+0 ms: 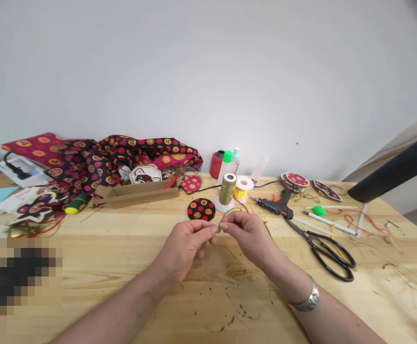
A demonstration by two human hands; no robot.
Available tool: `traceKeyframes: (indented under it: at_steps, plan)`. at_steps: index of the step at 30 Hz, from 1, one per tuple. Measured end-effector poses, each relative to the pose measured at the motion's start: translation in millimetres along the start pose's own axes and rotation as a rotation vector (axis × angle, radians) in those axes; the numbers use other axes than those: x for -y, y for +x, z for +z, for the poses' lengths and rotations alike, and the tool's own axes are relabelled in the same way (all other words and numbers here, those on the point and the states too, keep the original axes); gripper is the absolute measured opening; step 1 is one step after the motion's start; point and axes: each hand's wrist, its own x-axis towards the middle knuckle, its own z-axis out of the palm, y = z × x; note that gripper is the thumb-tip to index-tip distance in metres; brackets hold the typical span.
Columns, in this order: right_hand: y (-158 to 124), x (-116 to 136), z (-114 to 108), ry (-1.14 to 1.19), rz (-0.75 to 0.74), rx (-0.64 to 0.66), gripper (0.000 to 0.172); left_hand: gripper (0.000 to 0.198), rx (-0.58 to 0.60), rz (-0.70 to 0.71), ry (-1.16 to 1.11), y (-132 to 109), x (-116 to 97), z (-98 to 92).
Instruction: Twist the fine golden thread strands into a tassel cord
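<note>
Over the middle of the table, my left hand (193,239) and my right hand (247,234) meet, fingertips nearly touching. Each is closed in a pinch on a thin olive cord (224,215), which loops up behind the right fingers. Its ends are too fine to follow. Just beyond my left hand lies a round black fabric disc (201,209) with red and yellow flowers. A spool of olive thread (227,191) stands upright behind my right hand, beside a spool of yellow cord (243,189).
To the right lie black-handled scissors (332,253), a glue gun (277,205) and a white pen (332,222). Patterned fabric (82,162) is heaped at the back left by a cardboard tray (138,195). Bottles (226,165) stand near the wall. Thread scraps litter the front.
</note>
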Motion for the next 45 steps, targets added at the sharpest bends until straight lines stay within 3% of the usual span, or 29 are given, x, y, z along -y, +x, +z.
traceKeyframes:
  at_steps: [14,25,36,45]
  plan:
    - [1,1,-3,-0.115,-0.023,-0.001,0.012,0.019,-0.005,0.012,0.019,1,-1,-0.7]
    - [-3,7,-1,-0.009,0.011,0.016,0.01,0.02,0.003,-0.021,0.004,-1,-3,-0.2]
    - [-2,4,-3,-0.045,-0.01,0.008,0.011,0.021,-0.02,0.005,0.001,0,-2,-0.6]
    - [-3,1,3,0.22,0.132,0.072,0.016,0.019,-0.006,0.024,0.08,-1,-2,-1.3]
